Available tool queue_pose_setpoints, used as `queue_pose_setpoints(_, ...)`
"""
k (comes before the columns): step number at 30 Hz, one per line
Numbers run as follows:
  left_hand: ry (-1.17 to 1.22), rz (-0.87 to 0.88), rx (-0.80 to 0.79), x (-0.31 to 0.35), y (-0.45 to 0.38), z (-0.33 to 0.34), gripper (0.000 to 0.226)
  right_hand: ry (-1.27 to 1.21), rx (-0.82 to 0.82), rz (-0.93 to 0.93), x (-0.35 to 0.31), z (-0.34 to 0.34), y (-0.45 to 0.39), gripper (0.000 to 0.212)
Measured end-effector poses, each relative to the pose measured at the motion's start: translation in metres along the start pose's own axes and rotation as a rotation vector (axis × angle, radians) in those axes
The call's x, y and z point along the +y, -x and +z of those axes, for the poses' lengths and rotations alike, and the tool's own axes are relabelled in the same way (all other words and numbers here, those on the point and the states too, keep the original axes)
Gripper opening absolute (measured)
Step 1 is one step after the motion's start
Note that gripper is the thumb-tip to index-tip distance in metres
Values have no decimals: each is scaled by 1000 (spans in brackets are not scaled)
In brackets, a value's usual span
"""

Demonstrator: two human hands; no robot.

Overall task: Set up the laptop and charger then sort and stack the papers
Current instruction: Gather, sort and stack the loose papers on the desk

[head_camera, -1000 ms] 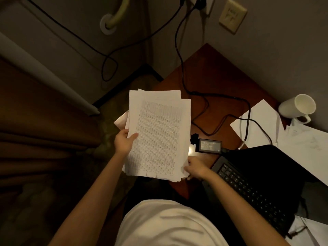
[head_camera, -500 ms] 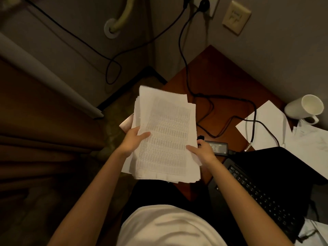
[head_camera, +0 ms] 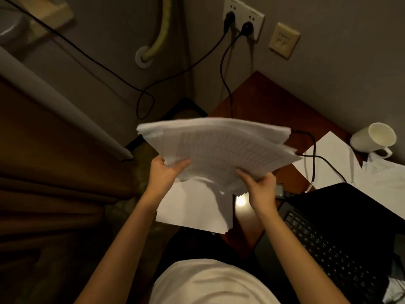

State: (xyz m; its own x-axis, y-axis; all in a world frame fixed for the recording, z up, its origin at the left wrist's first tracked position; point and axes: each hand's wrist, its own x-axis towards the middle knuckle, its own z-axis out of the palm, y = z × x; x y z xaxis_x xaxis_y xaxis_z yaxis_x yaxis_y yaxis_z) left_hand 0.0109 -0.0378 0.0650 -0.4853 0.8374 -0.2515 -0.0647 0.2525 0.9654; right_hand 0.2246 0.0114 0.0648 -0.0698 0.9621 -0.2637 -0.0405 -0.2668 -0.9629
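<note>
You hold a thick, floppy stack of white papers above the reddish wooden worktop, its long axis running left to right. Your left hand and right hand grip its near edge, fingers curled. Faint printed rows, unreadable. The black laptop lies right of the stack.

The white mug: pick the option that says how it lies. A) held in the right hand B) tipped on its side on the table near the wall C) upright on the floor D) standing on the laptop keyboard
B: the white mug lies tipped on its side on the table by the wall, its open mouth in view.
</note>
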Motion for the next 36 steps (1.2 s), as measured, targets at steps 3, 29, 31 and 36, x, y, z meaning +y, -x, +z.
queue_pose_setpoints(3,-100,89,-25,-8,3,-5,31,50,27,7,10,1,4,34)
queue_pose_setpoints(29,-212,-129,154,-40,-15,-16,35,128,-76,152,31,31,6,21)
queue_pose_setpoints(31,-225,-151,152,-43,-17,-14,36,181,-38,135,36,38,6,11)
queue_pose_setpoints(36,-262,-100,113,-43,-18,-21,23,210,37,171,32,47,1,34)
